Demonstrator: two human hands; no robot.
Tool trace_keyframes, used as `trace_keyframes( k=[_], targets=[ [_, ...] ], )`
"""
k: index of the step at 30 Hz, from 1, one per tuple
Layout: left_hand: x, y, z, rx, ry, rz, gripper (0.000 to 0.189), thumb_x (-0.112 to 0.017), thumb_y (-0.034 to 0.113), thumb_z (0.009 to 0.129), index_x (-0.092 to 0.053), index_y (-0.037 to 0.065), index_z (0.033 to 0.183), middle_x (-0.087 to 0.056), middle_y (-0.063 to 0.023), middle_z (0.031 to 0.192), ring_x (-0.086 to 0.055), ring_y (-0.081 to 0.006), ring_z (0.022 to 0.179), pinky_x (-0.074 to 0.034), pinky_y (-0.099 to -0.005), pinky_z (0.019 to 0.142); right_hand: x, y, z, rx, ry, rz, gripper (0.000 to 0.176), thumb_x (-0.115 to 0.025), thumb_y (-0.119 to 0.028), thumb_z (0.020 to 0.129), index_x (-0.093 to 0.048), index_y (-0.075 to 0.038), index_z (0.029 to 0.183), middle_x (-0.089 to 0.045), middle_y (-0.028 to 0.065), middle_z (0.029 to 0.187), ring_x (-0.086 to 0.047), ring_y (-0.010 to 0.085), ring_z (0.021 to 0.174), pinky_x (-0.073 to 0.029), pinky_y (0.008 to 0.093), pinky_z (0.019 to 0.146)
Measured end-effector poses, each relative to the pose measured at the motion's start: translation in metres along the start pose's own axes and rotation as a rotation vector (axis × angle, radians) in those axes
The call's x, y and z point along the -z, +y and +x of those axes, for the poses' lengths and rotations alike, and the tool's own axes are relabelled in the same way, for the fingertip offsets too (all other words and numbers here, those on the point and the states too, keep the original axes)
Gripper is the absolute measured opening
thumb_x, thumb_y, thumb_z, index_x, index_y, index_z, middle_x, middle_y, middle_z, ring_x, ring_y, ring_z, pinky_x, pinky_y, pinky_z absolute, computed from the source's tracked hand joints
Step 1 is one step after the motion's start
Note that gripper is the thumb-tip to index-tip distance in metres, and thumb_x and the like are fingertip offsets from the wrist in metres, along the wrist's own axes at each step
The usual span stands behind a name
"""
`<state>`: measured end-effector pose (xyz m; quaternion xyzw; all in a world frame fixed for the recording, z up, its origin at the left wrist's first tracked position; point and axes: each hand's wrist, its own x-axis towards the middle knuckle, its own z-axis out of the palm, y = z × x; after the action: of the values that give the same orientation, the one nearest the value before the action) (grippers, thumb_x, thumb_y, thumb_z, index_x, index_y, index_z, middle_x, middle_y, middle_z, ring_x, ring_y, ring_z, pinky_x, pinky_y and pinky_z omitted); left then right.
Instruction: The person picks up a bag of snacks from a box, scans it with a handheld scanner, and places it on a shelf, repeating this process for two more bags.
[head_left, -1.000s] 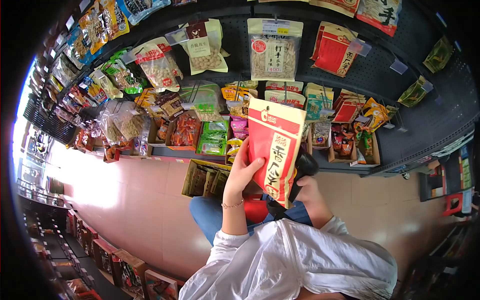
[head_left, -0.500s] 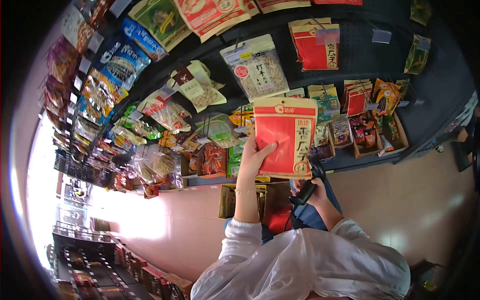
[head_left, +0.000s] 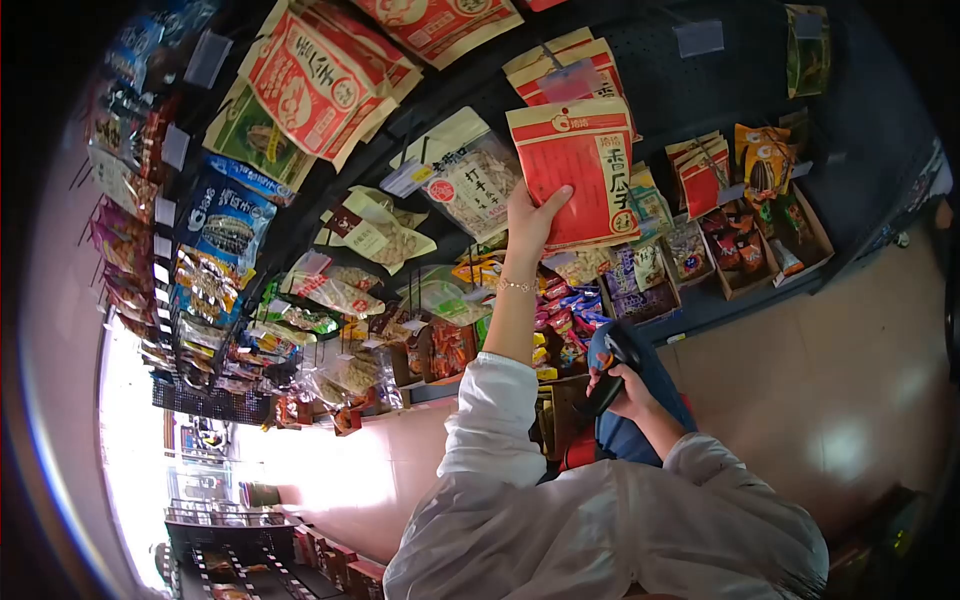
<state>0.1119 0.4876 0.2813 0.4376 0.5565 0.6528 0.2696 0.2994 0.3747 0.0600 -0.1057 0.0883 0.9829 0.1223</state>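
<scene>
My left hand (head_left: 537, 215) grips the lower left edge of a red and cream bag of sunflower seeds (head_left: 582, 185), thumb across its front. The bag is held upright before the snack rack, overlapping similar red seed bags (head_left: 560, 68) that hang behind it. Left of it hangs a clear-fronted seed bag (head_left: 470, 180) on a hook. Low and close to my body, my right hand (head_left: 632, 392) is wrapped round the handle of a black barcode scanner (head_left: 615, 365), its head pointing up, above my blue-jeaned leg.
Hooked snack packs fill the dark rack, including blue bags (head_left: 235, 215) at left. Open boxes of small wrapped sweets (head_left: 740, 250) line the bottom shelf. A cardboard box (head_left: 560, 410) stands on the floor by my legs. Another shelf unit (head_left: 225, 545) is at lower left.
My left arm has stretched out, carrying the seed bag up and away toward the hanging red bags. The camera view has turned somewhat. My right hand still holds the scanner low.
</scene>
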Motion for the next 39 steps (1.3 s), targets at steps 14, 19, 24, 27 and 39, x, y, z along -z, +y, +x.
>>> trace_keyframes(
  k=[14, 19, 24, 27, 39],
  targets=[
    [-0.023, -0.008, 0.014, -0.109, 0.055, -0.225, 0.036, -0.059, -0.002, 0.074, -0.044, -0.002, 0.107, -0.055, -0.0103, 0.102, -0.054, -0.0148, 0.091, -0.044, -0.0274, 0.078, 0.0, -0.007, -0.001, -0.039, -0.008, 0.013, 0.035, -0.047, -0.007, 0.07, -0.051, -0.009, 0.104, -0.052, 0.0112, 0.094, -0.051, 0.0201, 0.077, -0.04, 0.0397, 0.079],
    [-0.027, -0.009, 0.021, -0.071, 0.036, -0.22, 0.035, -0.06, -0.001, 0.074, -0.045, -0.001, 0.107, -0.055, -0.0099, 0.102, -0.054, -0.0146, 0.09, -0.044, -0.0271, 0.078, -0.001, -0.005, -0.002, -0.036, 0.007, -0.023, 0.034, -0.048, -0.009, 0.07, -0.05, -0.01, 0.104, -0.049, 0.0113, 0.094, -0.05, 0.0206, 0.078, -0.04, 0.0391, 0.078],
    [-0.03, -0.011, 0.025, -0.061, 0.081, -0.19, 0.033, -0.06, 0.0, 0.074, -0.046, -0.001, 0.104, -0.056, -0.0094, 0.1, -0.054, -0.014, 0.089, -0.044, -0.0263, 0.077, -0.002, -0.006, -0.002, -0.043, 0.018, -0.026, 0.034, -0.048, -0.01, 0.071, -0.049, -0.01, 0.104, -0.049, 0.0109, 0.094, -0.05, 0.0202, 0.078, -0.04, 0.0388, 0.079],
    [-0.035, -0.007, 0.027, -0.059, 0.082, -0.161, 0.032, -0.061, 0.001, 0.074, -0.047, -0.001, 0.103, -0.057, -0.0092, 0.098, -0.055, -0.0138, 0.087, -0.044, -0.026, 0.076, -0.004, -0.006, -0.002, -0.044, 0.024, -0.032, 0.034, -0.048, -0.01, 0.071, -0.049, -0.009, 0.105, -0.049, 0.0108, 0.094, -0.05, 0.0202, 0.078, -0.04, 0.0389, 0.079],
    [-0.044, -0.014, 0.035, -0.034, 0.047, -0.248, 0.03, -0.061, 0.001, 0.074, -0.048, -0.001, 0.102, -0.057, -0.0097, 0.098, -0.056, -0.0145, 0.086, -0.045, -0.0269, 0.075, -0.001, -0.006, -0.002, -0.041, 0.026, -0.031, 0.032, -0.047, -0.01, 0.071, -0.05, -0.009, 0.103, -0.05, 0.0115, 0.094, -0.051, 0.0212, 0.08, -0.04, 0.0401, 0.079]
  ],
)
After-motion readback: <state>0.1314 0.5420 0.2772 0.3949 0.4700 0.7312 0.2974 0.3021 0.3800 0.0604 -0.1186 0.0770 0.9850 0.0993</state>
